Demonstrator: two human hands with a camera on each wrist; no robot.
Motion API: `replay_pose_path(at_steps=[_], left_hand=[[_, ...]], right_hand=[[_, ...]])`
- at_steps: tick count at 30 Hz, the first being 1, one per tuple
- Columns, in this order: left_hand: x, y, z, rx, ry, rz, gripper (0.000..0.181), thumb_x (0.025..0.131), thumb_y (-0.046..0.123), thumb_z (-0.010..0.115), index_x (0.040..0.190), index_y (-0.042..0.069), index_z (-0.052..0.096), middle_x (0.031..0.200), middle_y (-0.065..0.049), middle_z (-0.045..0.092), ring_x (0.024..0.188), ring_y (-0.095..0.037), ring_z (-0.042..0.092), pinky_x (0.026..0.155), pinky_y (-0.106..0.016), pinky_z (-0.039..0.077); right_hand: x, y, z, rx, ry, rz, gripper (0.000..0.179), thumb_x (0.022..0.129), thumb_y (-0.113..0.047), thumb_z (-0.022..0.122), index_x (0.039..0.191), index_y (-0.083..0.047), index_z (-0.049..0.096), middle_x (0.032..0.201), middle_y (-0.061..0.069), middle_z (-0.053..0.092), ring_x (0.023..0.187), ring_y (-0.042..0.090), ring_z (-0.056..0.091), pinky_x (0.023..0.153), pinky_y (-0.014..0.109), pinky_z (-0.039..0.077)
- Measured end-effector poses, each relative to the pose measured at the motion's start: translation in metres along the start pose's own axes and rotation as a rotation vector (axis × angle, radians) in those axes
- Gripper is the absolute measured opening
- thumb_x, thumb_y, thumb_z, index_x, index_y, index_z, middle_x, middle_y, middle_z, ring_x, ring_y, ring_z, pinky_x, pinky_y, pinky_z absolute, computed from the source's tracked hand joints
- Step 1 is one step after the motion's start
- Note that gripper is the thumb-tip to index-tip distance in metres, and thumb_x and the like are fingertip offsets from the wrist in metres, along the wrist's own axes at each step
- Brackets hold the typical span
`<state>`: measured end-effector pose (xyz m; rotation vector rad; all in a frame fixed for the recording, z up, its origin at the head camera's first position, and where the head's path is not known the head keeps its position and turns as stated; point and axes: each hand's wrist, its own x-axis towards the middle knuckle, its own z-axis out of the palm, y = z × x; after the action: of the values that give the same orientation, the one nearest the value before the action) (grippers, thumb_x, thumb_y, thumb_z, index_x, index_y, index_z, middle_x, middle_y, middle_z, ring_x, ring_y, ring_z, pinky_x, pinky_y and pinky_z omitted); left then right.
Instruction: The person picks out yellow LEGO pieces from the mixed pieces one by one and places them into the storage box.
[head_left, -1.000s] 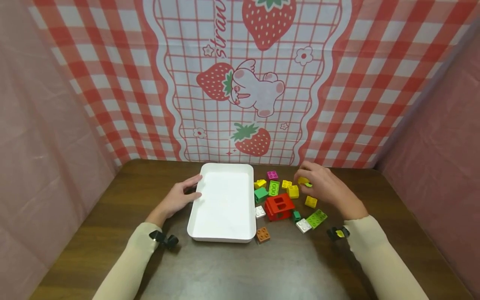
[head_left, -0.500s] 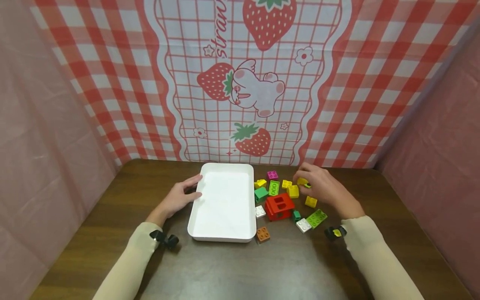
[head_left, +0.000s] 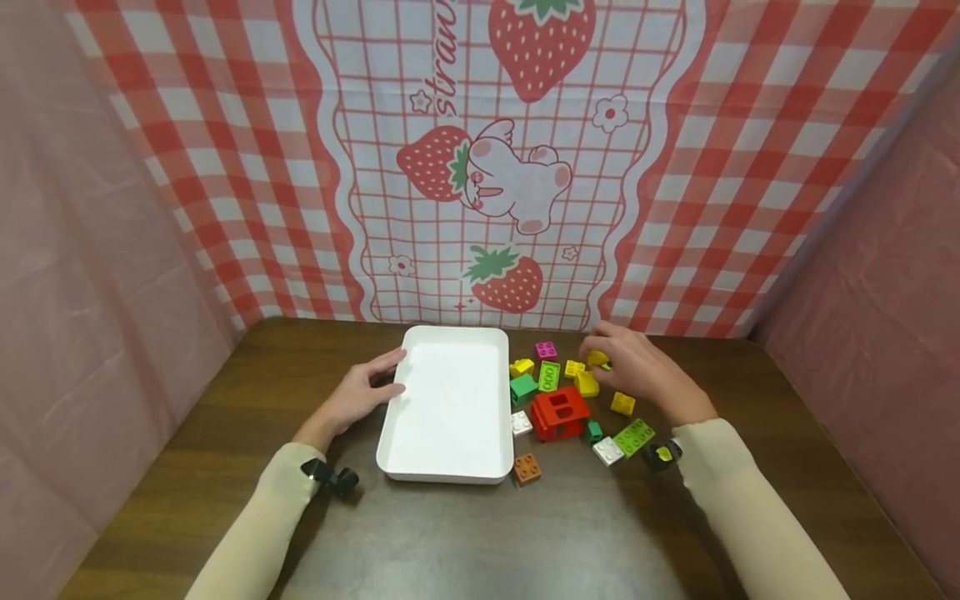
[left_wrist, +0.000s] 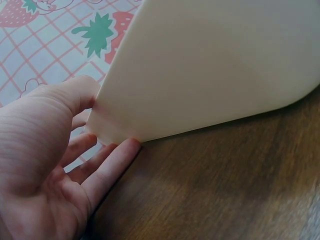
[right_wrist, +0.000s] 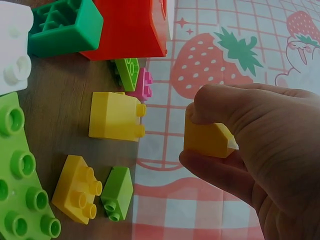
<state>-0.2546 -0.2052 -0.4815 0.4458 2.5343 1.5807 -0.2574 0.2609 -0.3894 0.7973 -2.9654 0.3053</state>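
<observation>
Near the far edge of the worktop (head_left: 465,550), right hand (head_left: 637,367) pinching a yellow block (right_wrist: 205,137) beyond a red block (head_left: 559,414), left hand (head_left: 358,396) with fingers extended, touching the left edge of a white tray (head_left: 446,408)

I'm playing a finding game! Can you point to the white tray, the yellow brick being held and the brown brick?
White tray (head_left: 446,407): head view, on its bare inside bottom.
Held yellow brick (right_wrist: 204,139): right wrist view, on the side facing the camera.
Brown brick (head_left: 527,468): head view, on its studded top.
</observation>
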Motion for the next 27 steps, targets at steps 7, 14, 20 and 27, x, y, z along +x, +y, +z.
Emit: replay_pose_path(at_steps=[7, 14, 20, 27], left_hand=[[0.002, -0.004, 0.003, -0.010, -0.003, 0.016, 0.066, 0.109, 0.008, 0.073, 0.168, -0.002, 0.047, 0.182, -0.023, 0.038, 0.170, -0.048, 0.036, 0.137, -0.066, 0.034], [0.002, -0.004, 0.002, -0.006, 0.003, 0.016, 0.066, 0.108, 0.007, 0.073, 0.168, -0.002, 0.047, 0.182, -0.023, 0.038, 0.171, -0.048, 0.035, 0.137, -0.066, 0.033], [0.003, -0.002, 0.001, -0.006, 0.006, 0.012, 0.066, 0.108, 0.008, 0.073, 0.168, -0.002, 0.047, 0.182, -0.023, 0.038, 0.172, -0.048, 0.032, 0.139, -0.067, 0.029], [0.001, -0.002, 0.000, 0.000, 0.012, 0.013, 0.066, 0.108, 0.008, 0.073, 0.168, -0.001, 0.047, 0.182, -0.022, 0.038, 0.171, -0.048, 0.035, 0.138, -0.066, 0.033]], right_hand=[[0.006, -0.001, -0.003, -0.017, -0.024, 0.007, 0.023, 0.094, -0.011, 0.089, 0.117, -0.012, 0.084, 0.120, 0.011, 0.073, 0.096, 0.024, 0.068, 0.092, 0.048, 0.070], [0.014, 0.001, -0.007, 0.020, -0.027, -0.003, 0.022, 0.095, -0.008, 0.086, 0.117, -0.012, 0.084, 0.122, 0.012, 0.072, 0.093, 0.023, 0.067, 0.087, 0.045, 0.070], [0.019, 0.000, -0.007, 0.004, -0.014, -0.018, 0.021, 0.095, -0.008, 0.086, 0.116, -0.011, 0.084, 0.119, 0.012, 0.071, 0.089, 0.023, 0.065, 0.086, 0.044, 0.069], [0.026, -0.009, -0.007, 0.046, -0.050, 0.017, 0.027, 0.097, -0.009, 0.086, 0.124, -0.008, 0.083, 0.125, 0.013, 0.070, 0.094, 0.025, 0.066, 0.088, 0.045, 0.070]])
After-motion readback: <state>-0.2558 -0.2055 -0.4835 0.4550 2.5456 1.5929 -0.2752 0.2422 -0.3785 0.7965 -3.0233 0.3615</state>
